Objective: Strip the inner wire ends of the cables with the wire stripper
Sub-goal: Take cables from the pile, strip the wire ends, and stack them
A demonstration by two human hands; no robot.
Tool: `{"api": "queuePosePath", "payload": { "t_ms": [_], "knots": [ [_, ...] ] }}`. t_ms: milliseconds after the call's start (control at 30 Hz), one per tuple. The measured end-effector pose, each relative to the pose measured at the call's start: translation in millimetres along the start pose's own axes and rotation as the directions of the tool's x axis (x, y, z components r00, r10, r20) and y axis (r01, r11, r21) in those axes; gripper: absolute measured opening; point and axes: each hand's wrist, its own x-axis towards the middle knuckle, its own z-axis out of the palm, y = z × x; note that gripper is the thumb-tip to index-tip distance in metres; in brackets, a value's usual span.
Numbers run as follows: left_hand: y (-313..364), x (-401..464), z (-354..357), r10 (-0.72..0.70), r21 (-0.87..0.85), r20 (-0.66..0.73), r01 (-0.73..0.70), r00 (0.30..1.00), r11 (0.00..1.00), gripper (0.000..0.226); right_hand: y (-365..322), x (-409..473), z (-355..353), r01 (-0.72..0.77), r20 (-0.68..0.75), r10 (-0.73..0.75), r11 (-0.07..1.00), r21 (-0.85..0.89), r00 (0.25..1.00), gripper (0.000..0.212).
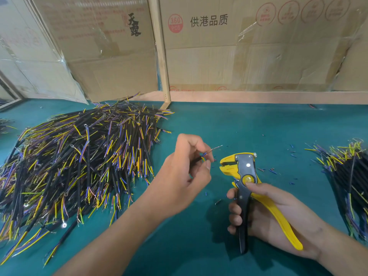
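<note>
- Left hand (pixel 187 172) pinches one cable (pixel 201 158), a brown wire poking toward the tool.
- Right hand (pixel 264 214) grips the wire stripper (pixel 242 172), jaws parted, just beside the cable.
- Step: presenting a wire. Next: seat it between the jaws, squeeze.

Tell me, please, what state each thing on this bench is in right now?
wire stripper: gripped by the right hand, jaws apart, nothing in them.
cable: pinched in the left hand, one inner wire sticking out toward the stripper, not yet inserted.
large cable pile: heaped loosely at left.
smaller cable pile: lying at right.
insulation scraps: scattered on the green mat.
</note>
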Motion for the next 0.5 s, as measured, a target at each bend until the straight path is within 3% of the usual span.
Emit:
{"api": "queuePosePath", "payload": {
  "t_ms": [167, 300, 500],
  "knots": [
    [1, 0, 0, 0.029, 0.112, 0.02, -0.031, 0.999, 0.993, 0.021, -2, -3, 1, -0.004, 0.007, 0.004, 1.0, 0.005, 1.0, 0.069],
    [2, -1, 1, 0.027, 0.156, 0.011, -0.028, 1.0, 0.987, 0.014, -2, -1, -2, -0.016, 0.031, 0.016, 1.0, 0.018, 0.999, 0.058],
    [3, -1, 1, 0.021, 0.21, -0.001, -0.021, 1.0, 0.977, 0.013, 0, 3, -11, -0.039, 0.082, 0.036, 0.999, 0.037, 0.996, 0.057]
  ]
}}
